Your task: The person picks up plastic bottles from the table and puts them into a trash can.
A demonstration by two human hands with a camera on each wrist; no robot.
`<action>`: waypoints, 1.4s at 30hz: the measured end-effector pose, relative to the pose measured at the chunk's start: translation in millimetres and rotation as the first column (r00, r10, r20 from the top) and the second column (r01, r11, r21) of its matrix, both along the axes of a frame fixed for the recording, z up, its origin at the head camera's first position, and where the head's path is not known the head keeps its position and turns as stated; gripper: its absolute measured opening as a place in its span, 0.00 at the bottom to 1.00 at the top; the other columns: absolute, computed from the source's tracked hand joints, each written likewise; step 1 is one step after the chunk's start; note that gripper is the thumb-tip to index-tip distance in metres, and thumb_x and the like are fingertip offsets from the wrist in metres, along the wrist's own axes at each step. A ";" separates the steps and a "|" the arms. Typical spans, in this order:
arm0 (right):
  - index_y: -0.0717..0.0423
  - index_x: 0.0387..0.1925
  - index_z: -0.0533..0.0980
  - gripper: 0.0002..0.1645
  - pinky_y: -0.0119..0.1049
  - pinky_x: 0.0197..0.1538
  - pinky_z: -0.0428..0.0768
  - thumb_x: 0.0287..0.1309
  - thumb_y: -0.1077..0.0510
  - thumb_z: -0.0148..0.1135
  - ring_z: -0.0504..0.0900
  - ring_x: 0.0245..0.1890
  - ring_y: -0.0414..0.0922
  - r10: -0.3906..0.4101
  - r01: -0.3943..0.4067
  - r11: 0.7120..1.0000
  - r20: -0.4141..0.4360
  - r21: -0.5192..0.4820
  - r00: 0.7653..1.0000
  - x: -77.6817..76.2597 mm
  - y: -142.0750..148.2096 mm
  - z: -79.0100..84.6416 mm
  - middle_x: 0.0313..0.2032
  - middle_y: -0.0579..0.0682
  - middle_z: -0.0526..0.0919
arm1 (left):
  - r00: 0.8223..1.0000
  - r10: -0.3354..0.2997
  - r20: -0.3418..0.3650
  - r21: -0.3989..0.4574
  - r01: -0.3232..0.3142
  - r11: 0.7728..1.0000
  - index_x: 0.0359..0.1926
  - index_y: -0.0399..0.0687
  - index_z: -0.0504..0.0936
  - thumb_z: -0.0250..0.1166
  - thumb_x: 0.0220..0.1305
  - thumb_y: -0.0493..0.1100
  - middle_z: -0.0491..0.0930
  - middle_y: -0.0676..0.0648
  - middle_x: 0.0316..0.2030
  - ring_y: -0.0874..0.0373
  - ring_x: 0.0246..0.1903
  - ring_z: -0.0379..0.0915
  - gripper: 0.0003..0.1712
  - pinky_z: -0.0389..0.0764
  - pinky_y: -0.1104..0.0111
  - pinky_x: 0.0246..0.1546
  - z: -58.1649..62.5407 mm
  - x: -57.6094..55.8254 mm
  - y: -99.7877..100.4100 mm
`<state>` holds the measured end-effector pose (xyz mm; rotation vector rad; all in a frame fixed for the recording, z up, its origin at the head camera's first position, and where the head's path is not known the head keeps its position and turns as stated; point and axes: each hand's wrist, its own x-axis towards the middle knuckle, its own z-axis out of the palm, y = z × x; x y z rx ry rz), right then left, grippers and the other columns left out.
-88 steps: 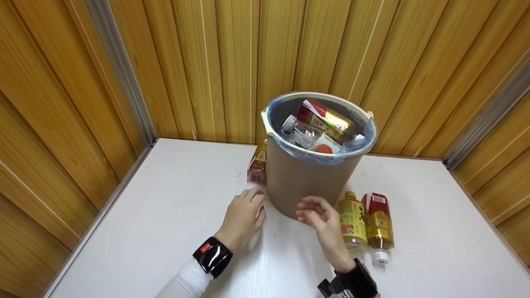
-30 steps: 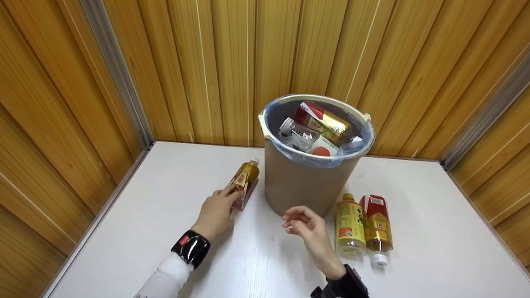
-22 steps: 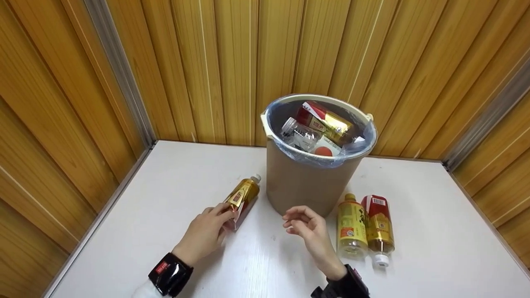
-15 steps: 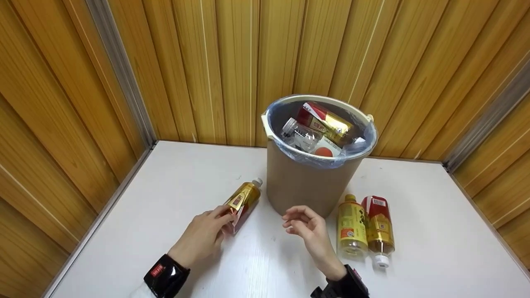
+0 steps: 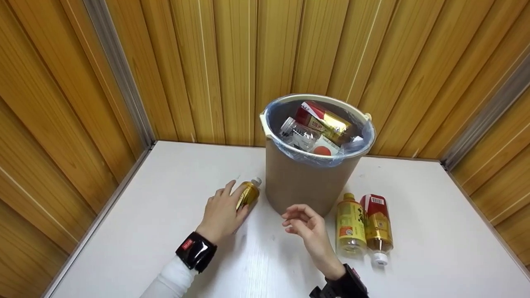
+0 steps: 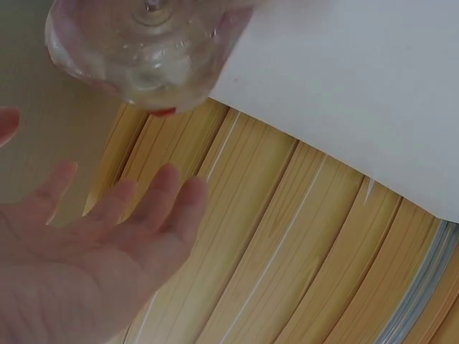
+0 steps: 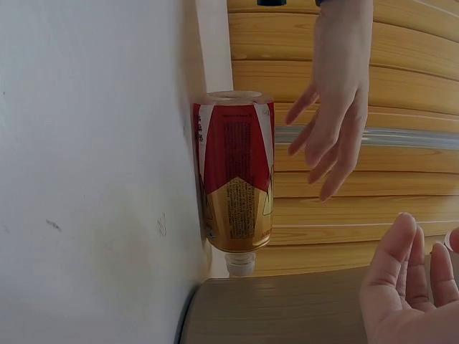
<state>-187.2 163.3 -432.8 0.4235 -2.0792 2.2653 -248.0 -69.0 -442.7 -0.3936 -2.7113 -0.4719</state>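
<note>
A red and gold drink bottle lies on its side left of the bin, its clear cap pointing toward the bin. My left hand hovers over it with spread, loosely bent fingers and hides much of its body in the head view. The right wrist view shows a gap between this hand and the bottle. In the left wrist view the bottle's clear base appears beyond the open left hand. My right hand hangs loosely curled in front of the bin, holding nothing.
A brown bin with a blue liner holds several bottles and a carton. Right of it, a yellow-labelled bottle and another red and gold bottle lie side by side on the white table. Wood-patterned panels enclose the table.
My left hand drew the bottle out from beside the bin toward the front left, then released it and moved forward above it. My right hand moved slightly left and then stayed still.
</note>
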 end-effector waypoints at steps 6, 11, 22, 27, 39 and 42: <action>0.72 0.50 0.67 0.17 0.37 0.43 0.82 0.59 0.69 0.51 0.80 0.38 0.45 -0.001 0.001 1.000 -0.001 0.002 1.000 0.6 0.4 -0.3 0.42 0.66 0.76 | 0.983 0.077 0.166 -0.020 -0.075 0.997 0.68 0.63 0.59 0.59 0.58 0.58 0.64 0.36 0.63 0.37 0.50 0.72 0.38 0.76 0.45 0.44 -15.5 -14.5 8.9; 0.72 0.49 0.67 0.17 0.37 0.43 0.82 0.59 0.69 0.51 0.80 0.38 0.46 -0.004 0.004 1.000 0.001 0.000 1.000 0.8 1.5 0.3 0.42 0.66 0.76 | 0.979 0.092 0.183 -0.028 -0.088 0.996 0.70 0.63 0.57 0.61 0.57 0.57 0.70 0.38 0.56 0.42 0.43 0.74 0.41 0.78 0.50 0.37 -25.7 -16.8 9.6; 0.74 0.49 0.66 0.18 0.37 0.42 0.82 0.58 0.68 0.52 0.81 0.37 0.45 -0.003 0.003 1.000 0.027 -0.014 1.000 -0.3 2.5 -3.9 0.41 0.63 0.78 | 0.976 0.108 0.191 -0.072 -0.096 0.993 0.70 0.66 0.55 0.60 0.58 0.57 0.71 0.38 0.54 0.43 0.41 0.74 0.40 0.78 0.53 0.36 -27.0 -13.5 7.9; 0.75 0.50 0.65 0.19 0.37 0.42 0.82 0.58 0.68 0.52 0.81 0.37 0.45 -0.006 0.006 1.000 0.026 -0.010 1.000 -0.8 3.0 -5.7 0.42 0.66 0.77 | 0.984 0.083 0.155 -0.058 -0.074 0.996 0.70 0.63 0.57 0.61 0.57 0.56 0.72 0.37 0.53 0.43 0.39 0.75 0.40 0.78 0.53 0.34 -28.4 -6.4 4.0; 0.74 0.50 0.66 0.18 0.37 0.43 0.82 0.58 0.68 0.52 0.80 0.37 0.46 -0.009 0.009 1.000 0.019 -0.004 1.000 -1.4 5.3 -6.5 0.42 0.67 0.76 | 0.999 0.038 0.018 0.056 -0.039 0.998 0.69 0.59 0.60 0.62 0.55 0.55 0.73 0.40 0.52 0.46 0.38 0.75 0.40 0.78 0.56 0.33 -18.7 25.8 -11.1; 0.73 0.50 0.66 0.18 0.37 0.43 0.82 0.58 0.68 0.52 0.80 0.38 0.46 -0.011 0.011 1.000 0.015 -0.003 1.000 -1.1 5.3 -6.2 0.42 0.68 0.76 | 1.000 0.015 -0.025 0.110 -0.012 0.994 0.69 0.60 0.60 0.63 0.56 0.55 0.74 0.41 0.52 0.47 0.40 0.74 0.40 0.78 0.57 0.35 -13.6 33.0 -11.2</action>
